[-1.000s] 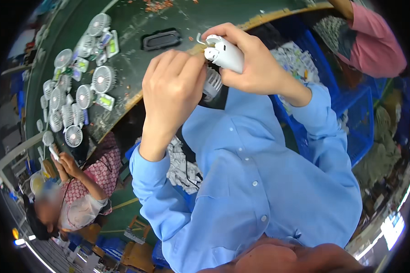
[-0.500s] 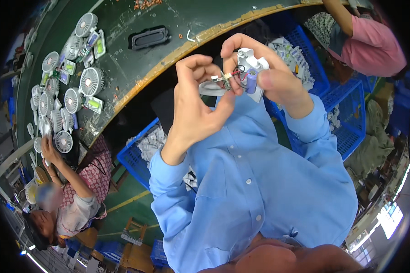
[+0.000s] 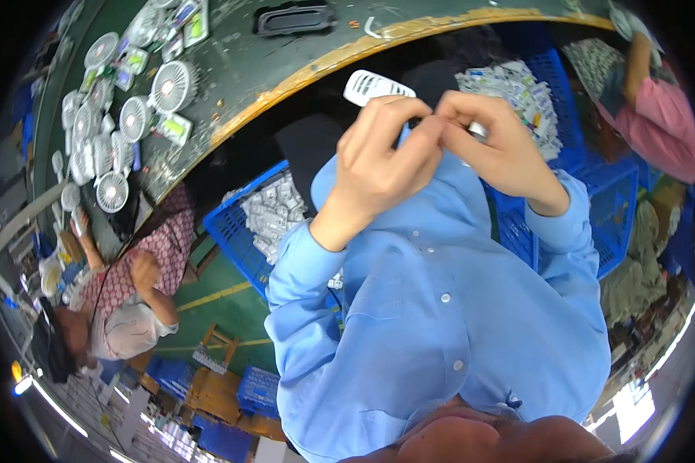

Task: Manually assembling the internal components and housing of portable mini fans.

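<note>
My left hand and my right hand meet in front of my shirt, fingertips pinched close together. A white plastic cover, rounded at its end and printed with dark marks, sticks out beyond the left fingers, which are closed on it. The right fingers are curled round a white plastic casing; only a small whitish, rounded bit shows between them. The purple battery, wires and small circuit board seen before are hidden behind my fingers.
Several small white fans crowd the green workbench at left, near a black tray. Blue baskets of white parts stand left and right of me. One co-worker sits at left, another at far right.
My hands have come together and turned over, hiding the battery and wires. The white cover now shows its printed face. The view has shifted, and the left co-worker has raised one hand off the bench.
</note>
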Demonstrator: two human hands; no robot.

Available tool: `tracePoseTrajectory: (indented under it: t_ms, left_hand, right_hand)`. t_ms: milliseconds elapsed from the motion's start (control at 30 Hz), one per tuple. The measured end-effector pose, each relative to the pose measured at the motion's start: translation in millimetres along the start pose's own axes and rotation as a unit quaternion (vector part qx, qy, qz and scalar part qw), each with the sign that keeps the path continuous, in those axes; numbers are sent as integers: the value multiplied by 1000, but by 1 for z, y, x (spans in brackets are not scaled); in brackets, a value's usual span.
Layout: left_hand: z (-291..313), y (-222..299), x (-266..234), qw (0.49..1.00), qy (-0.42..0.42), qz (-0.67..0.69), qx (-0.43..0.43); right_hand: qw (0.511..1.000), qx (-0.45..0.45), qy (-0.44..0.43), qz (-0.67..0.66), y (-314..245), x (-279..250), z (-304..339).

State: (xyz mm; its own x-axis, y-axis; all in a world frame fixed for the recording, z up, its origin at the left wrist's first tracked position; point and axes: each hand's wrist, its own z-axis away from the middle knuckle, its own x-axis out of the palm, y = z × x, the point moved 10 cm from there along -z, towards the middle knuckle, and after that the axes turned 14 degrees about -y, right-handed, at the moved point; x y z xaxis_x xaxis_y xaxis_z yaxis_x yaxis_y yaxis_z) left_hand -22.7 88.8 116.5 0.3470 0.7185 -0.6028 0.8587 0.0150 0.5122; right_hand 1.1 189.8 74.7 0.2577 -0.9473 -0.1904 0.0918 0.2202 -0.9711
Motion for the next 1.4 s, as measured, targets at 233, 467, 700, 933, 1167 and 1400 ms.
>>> tracePoseTrajectory:
  t_ms: [233,467,700,933,1167,1400]
  left_hand:
    - [6,-1,-9,997,-12,72,-3]
    - [20,-34,-38,959,47,257,-104]
    - [-2,-32,-19,918,-24,391,-56]
    - [-38,-9,-12,913,20,406,14]
    - [-36,-39,-27,927,-1,373,-31]
    - [8,-168,-123,939,-42,-198,-277]
  right_hand:
    - [984,49,-84,-148,8,8,-1]
    - [958,-42,-45,-282,14,-13,43]
    - [904,362,84,210,225,-137,142]
    - [985,-90,142,28,51,-8,37]
    - [971,-174,100,-130,31,-8,10]
    - [886,-112,326,309,20,-90,17]
